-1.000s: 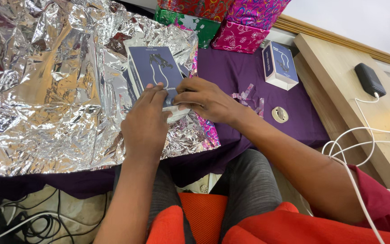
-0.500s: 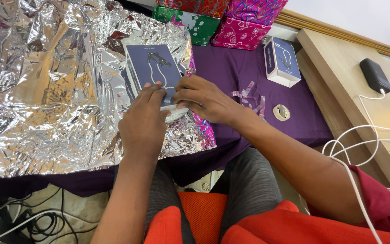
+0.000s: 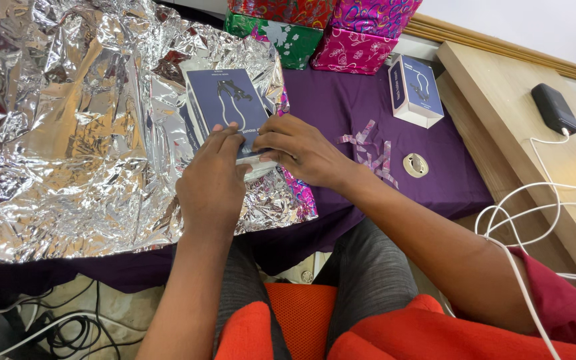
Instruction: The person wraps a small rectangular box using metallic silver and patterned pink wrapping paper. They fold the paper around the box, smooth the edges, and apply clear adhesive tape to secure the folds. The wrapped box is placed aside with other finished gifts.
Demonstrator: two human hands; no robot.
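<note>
A dark blue box with a white side lies on a wide, crumpled sheet of silver foil wrap. My left hand rests on the box's near edge, fingers laid flat on its top. My right hand grips the near right corner of the same box from the side. The near end of the box is hidden under both hands.
A second blue and white box sits on the purple cloth, with curled tape strips and a small round tape roll near it. Wrapped gifts stand at the back. A black power bank and white cables lie right.
The box and both hands sit slightly lower and more central in view; the hands keep the same hold on the box's near edge.
</note>
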